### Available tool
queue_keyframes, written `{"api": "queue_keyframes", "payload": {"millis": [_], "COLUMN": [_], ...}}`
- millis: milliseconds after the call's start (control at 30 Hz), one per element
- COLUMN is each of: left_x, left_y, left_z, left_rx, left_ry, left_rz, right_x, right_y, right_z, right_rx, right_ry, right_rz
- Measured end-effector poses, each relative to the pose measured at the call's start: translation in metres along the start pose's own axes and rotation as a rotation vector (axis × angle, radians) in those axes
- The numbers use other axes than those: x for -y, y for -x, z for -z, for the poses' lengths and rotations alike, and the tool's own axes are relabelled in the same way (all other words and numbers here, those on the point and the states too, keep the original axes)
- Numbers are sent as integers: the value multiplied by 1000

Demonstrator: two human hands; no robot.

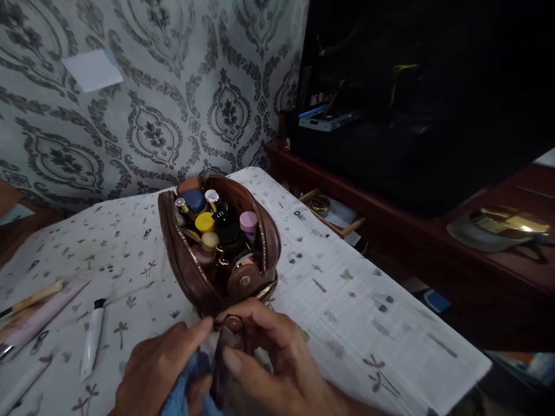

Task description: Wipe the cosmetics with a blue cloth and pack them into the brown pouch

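Observation:
A brown leather bag [271,242] lies unzipped on the patterned white cloth, filled with several bottles and jars, among them a yellow lid [204,222], a blue lid [193,201] and a pink lid [248,223]. In front of the bag, my left hand [162,367] has its fingers closed around a blue cloth [186,388]. Close beside it, my right hand [277,358] pinches a small dark item [234,325] with a brownish round part; its exact kind is unclear. Both hands nearly touch each other.
A white tube [93,341] with a black cap and a pink pouch [47,315] lie on the left. Behind stands a patterned wall [151,86]. A dark red cabinet [312,179] with a large black screen [425,104] runs along the right, and its drawer [342,228] is ajar.

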State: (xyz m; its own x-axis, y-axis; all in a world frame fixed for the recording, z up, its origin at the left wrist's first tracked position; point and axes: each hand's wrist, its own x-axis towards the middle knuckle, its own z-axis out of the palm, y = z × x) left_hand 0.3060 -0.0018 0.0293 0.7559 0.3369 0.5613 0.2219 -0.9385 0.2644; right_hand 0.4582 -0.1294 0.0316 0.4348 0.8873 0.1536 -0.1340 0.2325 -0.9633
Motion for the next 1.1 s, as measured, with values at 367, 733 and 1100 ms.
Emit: {"api": "queue_keyframes", "payload": {"millis": [367, 733, 1100], "left_x": [31, 39, 45], "left_y": [-35, -32, -22], "left_z": [1, -1, -2], "left_rx": [98, 133, 158], "left_ry": [-334, -257, -183], "left_rz": [-356, -350, -323], "right_x": [57, 48, 49], "right_y": [-24, -78, -81], "right_z": [35, 27, 29], "right_rx": [-330, 13, -34], "right_ry": [253, 799, 685], "right_rz": [355, 405, 332]}}
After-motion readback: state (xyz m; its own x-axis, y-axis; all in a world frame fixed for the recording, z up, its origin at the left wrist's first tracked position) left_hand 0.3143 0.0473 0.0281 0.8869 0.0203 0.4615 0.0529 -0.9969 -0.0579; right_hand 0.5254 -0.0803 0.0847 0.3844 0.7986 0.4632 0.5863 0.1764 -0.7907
